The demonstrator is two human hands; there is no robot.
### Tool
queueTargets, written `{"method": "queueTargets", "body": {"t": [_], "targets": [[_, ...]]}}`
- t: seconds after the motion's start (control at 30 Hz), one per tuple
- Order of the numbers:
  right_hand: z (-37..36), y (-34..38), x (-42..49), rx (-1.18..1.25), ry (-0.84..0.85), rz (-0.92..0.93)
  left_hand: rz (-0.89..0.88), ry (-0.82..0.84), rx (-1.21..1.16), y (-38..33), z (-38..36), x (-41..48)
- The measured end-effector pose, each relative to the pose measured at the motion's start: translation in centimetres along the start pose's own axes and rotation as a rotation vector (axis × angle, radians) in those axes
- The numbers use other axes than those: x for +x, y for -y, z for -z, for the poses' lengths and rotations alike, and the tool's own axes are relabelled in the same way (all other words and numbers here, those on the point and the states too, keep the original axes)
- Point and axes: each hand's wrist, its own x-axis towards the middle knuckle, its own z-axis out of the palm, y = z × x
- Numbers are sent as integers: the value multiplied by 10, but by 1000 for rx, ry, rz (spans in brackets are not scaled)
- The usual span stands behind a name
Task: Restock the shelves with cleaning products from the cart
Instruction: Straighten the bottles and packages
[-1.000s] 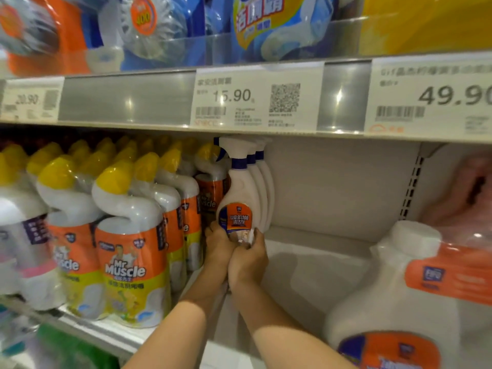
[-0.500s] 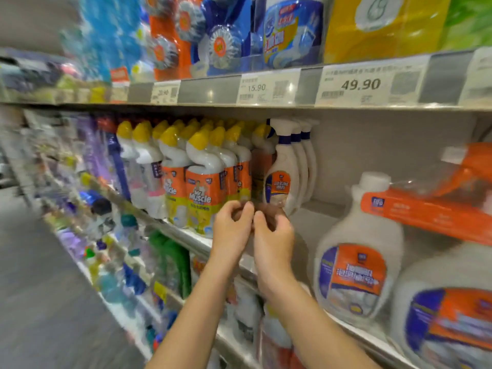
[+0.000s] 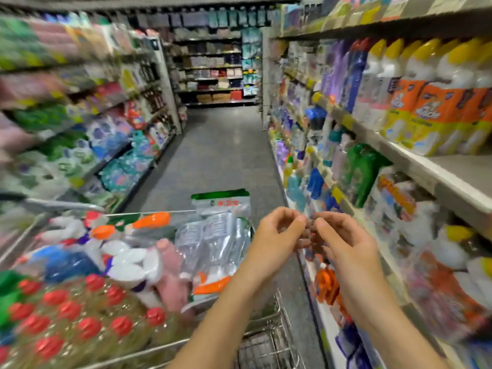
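Observation:
The wire cart (image 3: 269, 339) stands at the lower left, heaped with cleaning products: red-capped bottles (image 3: 87, 326), white spray bottles (image 3: 127, 265) and clear refill pouches (image 3: 213, 235). My left hand (image 3: 277, 235) and my right hand (image 3: 343, 238) hover side by side over the cart's right edge. Their fingers are half curled, the fingertips nearly meet, and neither hand holds anything. On the right, yellow-capped toilet cleaner bottles (image 3: 436, 102) fill the shelf (image 3: 426, 169), with a bare stretch of shelf board beside them. The view is motion-blurred.
The grey aisle floor (image 3: 221, 150) runs ahead between the two shelf rows. Stocked shelves of bagged goods (image 3: 80, 115) line the left side. A further shelf unit (image 3: 213, 75) closes the aisle's far end. Lower right shelves hold more bottles (image 3: 364, 171).
My hands let go of the white spray bottle on the shelf and drew back together. My view swung left from the shelf to the aisle and the cart.

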Motion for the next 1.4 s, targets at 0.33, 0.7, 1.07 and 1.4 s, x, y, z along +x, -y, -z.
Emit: {"method": "queueTargets", "body": {"t": [0.33, 0.7, 1.07, 1.4], "targets": [[-107, -60, -68, -65, 322, -186, 111, -364, -65, 19, 140, -108], [-259, -146, -123, -211, 332, -373, 191, -574, 108, 26, 325, -178], [-302, -207, -100, -684, 325, -328, 229, -436, 221, 53, 384, -156], [-311, -231, -80, -710, 362, -396, 259, -398, 239, 71, 385, -106]]}}
